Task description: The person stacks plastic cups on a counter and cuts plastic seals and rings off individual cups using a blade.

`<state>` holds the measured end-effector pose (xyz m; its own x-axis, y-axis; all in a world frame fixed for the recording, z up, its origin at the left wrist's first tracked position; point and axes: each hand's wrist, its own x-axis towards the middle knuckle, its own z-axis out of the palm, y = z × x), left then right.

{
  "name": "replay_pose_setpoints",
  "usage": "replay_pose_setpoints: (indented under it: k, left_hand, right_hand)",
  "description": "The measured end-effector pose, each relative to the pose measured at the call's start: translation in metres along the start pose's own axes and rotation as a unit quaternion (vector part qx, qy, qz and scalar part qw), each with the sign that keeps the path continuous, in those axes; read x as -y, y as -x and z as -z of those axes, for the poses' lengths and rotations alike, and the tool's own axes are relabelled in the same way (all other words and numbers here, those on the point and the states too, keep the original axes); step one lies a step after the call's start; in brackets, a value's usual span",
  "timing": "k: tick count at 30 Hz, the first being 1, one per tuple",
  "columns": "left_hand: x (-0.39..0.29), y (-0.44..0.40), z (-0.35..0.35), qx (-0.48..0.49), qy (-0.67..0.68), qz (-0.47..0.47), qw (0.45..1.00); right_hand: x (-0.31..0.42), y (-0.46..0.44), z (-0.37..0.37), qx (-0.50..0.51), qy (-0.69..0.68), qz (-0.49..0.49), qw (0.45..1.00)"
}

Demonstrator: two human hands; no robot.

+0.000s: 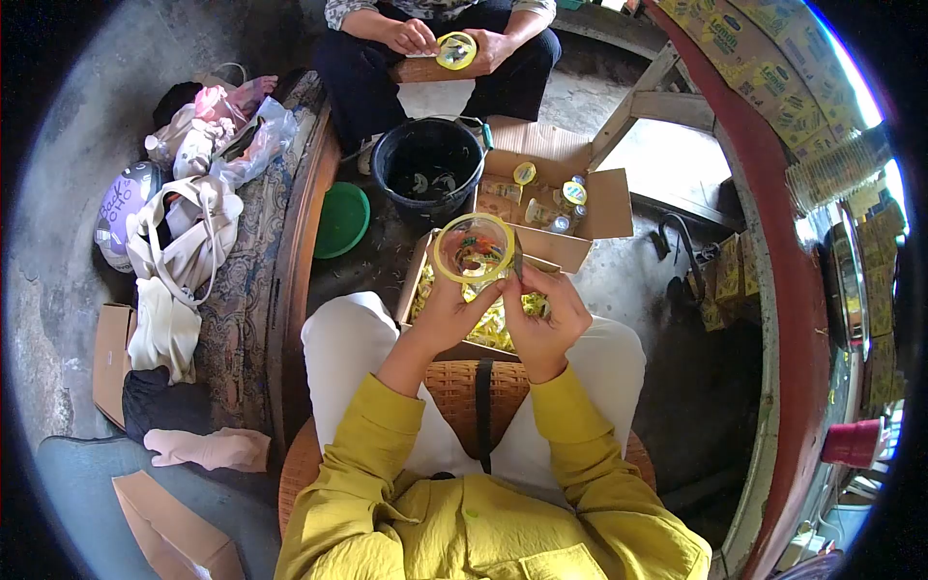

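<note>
Black bucket (430, 210): 11 o'clock from the yellow-rimmed cup (473, 249) | left hand (447, 314): fingers gripping this cup, ahead at 12 o'clock | right hand (544, 314): fingers bent at its 4 o'clock, grip I cannot tell | cardboard box (608, 206): 2 o'clock

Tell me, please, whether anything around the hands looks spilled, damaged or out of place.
Nothing is clearly spilled or damaged. The yellow-topped containers in the open cardboard box lie at uneven angles, slightly untidy. The yellow-rimmed container in the left hand looks intact.
</note>
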<state>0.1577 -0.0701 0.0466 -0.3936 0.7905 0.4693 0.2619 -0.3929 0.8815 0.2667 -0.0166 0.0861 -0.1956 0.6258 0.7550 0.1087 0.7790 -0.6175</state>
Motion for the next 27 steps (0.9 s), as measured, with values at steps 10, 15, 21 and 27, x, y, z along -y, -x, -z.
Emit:
replay_pose_setpoints:
  k: [10, 15, 21, 27]
  left_hand:
    - [0.005, 0.006, -0.005, 0.006, -0.055, -0.014, 0.998]
    - [-0.004, 0.001, -0.004, 0.037, -0.16, -0.044, 0.985]
    - [-0.008, -0.001, -0.006, 0.04, -0.102, -0.012, 0.994]
    - [-0.006, 0.002, -0.003, 0.061, -0.191, -0.042, 0.979]
  right_hand:
    - [-0.001, 0.001, -0.001, -0.012, 0.01, 0.007, 1.0]
    - [-0.002, -0.001, 0.0, -0.026, 0.027, 0.009, 0.999]
    - [-0.003, -0.002, 0.001, -0.029, 0.032, 0.0, 0.999]
    - [-0.006, -0.005, 0.001, -0.036, 0.037, -0.003, 0.999]
